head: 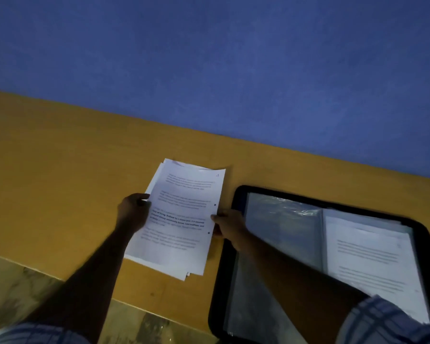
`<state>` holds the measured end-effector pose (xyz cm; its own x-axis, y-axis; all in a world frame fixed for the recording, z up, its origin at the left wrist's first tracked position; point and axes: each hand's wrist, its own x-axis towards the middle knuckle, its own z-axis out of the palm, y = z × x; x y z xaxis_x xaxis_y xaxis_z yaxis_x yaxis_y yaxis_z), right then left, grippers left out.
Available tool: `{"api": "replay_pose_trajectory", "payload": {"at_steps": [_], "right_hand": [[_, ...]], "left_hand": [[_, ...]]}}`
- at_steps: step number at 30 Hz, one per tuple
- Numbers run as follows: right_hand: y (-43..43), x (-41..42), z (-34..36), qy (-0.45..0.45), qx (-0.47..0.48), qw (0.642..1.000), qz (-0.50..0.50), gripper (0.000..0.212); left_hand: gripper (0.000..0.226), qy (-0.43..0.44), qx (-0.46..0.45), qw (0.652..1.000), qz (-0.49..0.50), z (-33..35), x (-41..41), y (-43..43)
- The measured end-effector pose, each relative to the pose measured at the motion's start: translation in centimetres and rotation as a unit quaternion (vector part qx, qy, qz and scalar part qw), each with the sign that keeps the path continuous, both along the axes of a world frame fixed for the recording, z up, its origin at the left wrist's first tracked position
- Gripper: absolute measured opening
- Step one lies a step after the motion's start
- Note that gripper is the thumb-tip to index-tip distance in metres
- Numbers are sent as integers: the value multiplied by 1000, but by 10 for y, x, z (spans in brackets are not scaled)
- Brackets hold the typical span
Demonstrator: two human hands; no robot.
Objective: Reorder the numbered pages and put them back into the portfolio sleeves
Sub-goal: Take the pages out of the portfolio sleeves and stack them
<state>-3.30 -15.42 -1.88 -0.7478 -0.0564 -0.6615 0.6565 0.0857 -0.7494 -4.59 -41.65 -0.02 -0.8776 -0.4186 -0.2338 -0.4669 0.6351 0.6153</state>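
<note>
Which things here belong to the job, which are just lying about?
Job: stack of white printed pages, held by left hand and right hand; open black portfolio with clear plastic sleeves.
Bystanders: orange wooden tabletop; blue wall.

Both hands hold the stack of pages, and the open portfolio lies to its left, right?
Not quite. The head view shows the open portfolio lying to the right of the stack of pages. The left hand and right hand do hold the stack.
</note>
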Motion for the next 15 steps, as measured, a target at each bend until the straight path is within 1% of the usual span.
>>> {"api": "replay_pose_trajectory", "payload": {"at_steps": [3, 6, 8, 11, 12, 15], "right_hand": [[-17, -2, -5, 12, 42, 999, 19, 18], [-26, -2, -6, 37, 81, 995, 34, 9], [-29, -1, -10, 57, 129, 989, 46, 16], [-29, 1, -12, 111, 202, 971, 63, 30], [-28, 2, -12, 126, 219, 965, 73, 35], [-23, 5, -8, 150, 235, 957, 87, 42]], "left_hand": [[29, 3, -43, 999, -14, -3, 1, -12], [26, 6, -68, 997, -27, -6, 0, -19], [21, 6, -73, 997, -27, -11, -3, -26], [36, -23, -93, 994, -61, -19, -6, -34], [37, -32, -97, 992, -71, -21, -6, -35], [33, -31, -110, 990, -84, -26, -7, -37]]}}
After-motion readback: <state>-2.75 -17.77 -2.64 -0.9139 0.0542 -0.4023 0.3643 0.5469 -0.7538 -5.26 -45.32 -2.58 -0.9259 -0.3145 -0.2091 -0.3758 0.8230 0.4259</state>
